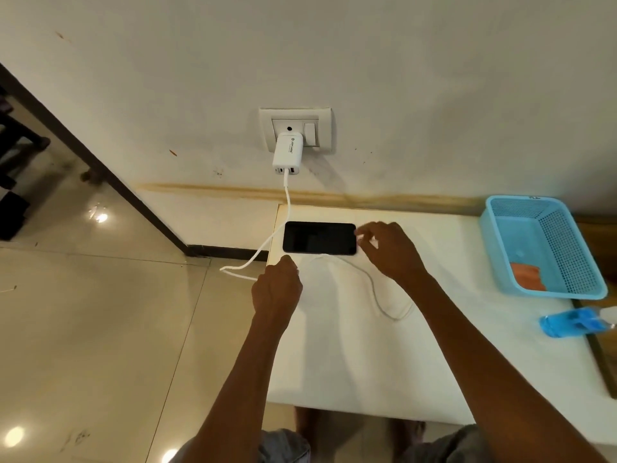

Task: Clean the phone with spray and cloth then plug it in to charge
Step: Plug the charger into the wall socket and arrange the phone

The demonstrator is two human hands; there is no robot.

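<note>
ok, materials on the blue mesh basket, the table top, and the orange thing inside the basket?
Blue perforated basket: looks like moulded plastic, matte, with a uniform grid of holes and a rolled rim. White table top: smooth, slightly glossy, likely laminate or painted board; it cannot be settled from here. Orange folded cloth in the basket: soft fabric, probably microfibre, with ridged folds and no shine.

Black phone [319, 237] – white cable [286, 208] – blue perforated basket [547, 208].
</note>
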